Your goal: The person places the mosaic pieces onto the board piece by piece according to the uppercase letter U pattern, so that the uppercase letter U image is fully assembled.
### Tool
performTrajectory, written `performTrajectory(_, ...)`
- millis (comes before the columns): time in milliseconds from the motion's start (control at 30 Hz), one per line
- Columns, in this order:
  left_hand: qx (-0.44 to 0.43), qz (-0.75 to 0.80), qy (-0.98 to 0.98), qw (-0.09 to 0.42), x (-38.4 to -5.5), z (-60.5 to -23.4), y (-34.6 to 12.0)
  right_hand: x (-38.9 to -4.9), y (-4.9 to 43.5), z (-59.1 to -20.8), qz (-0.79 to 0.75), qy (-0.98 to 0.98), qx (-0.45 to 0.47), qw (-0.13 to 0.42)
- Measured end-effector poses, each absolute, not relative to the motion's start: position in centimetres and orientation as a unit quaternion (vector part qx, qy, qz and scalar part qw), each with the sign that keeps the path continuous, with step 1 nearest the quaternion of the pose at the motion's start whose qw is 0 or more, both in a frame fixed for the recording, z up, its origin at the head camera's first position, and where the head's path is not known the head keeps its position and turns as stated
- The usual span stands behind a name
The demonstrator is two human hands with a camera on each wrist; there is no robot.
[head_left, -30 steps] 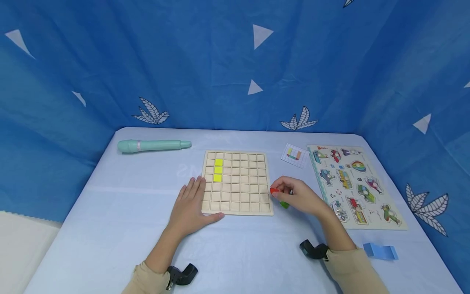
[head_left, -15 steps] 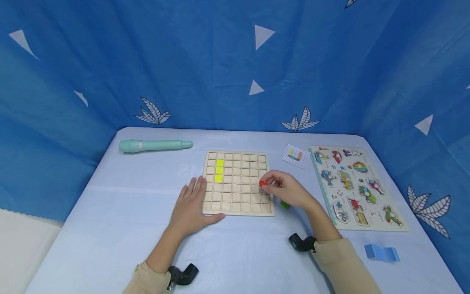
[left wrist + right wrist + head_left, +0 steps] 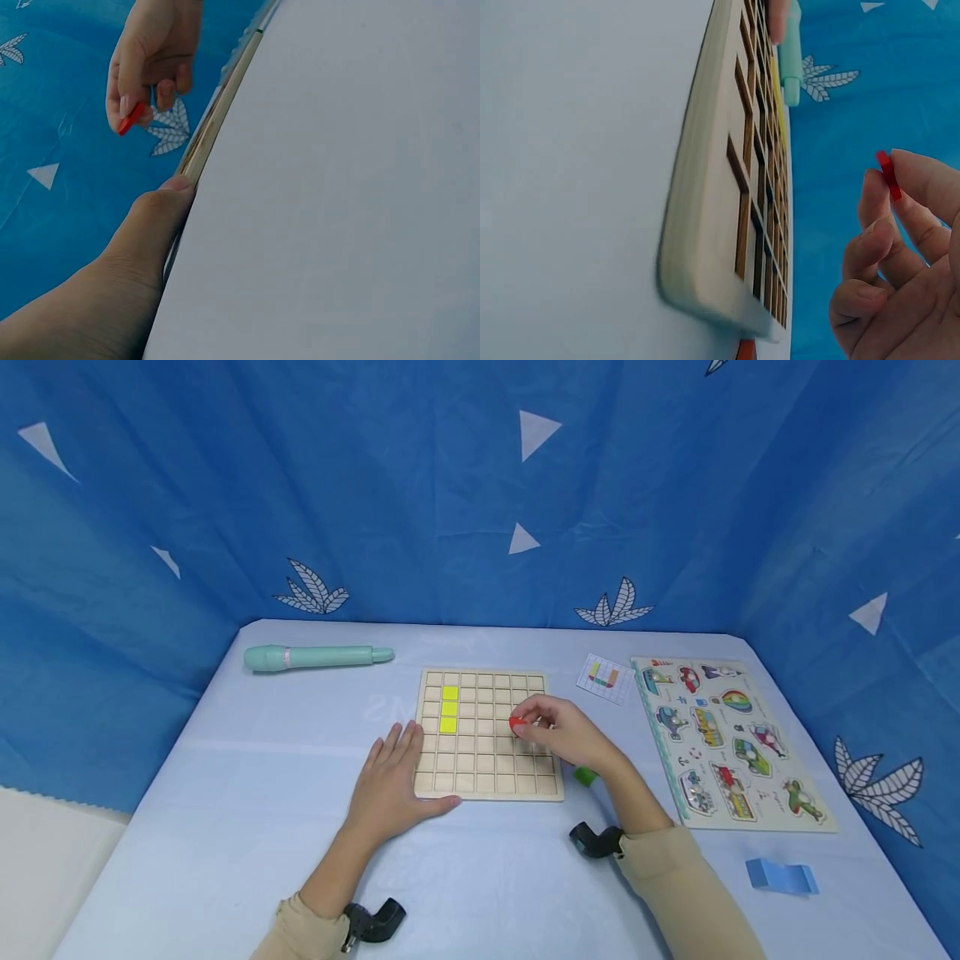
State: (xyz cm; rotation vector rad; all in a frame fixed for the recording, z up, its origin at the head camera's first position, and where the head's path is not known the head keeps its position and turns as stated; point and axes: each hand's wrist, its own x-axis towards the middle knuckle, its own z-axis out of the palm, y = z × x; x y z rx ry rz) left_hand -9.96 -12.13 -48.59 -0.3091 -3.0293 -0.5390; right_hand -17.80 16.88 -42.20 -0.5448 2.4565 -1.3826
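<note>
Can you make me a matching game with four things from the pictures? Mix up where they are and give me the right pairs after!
Things:
1. red piece
2. yellow squares
3. mint-green stick
4. blue strip

Places:
A. in a straight row on the grid board
B. on the near side of the picture board
C. between the fingers of the right hand
D. far back, left of the grid board

Right pairs: 1-C, 2-A, 3-D, 4-B
</note>
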Motion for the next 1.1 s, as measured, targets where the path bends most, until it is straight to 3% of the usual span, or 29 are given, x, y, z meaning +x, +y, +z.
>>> performTrajectory(1100, -0.097, -0.165, -0.982, 0.002, -9.9, -48.6, -12.1, -19.6, 9.7, -43.6, -0.480, 0.829, -0.222, 0.184)
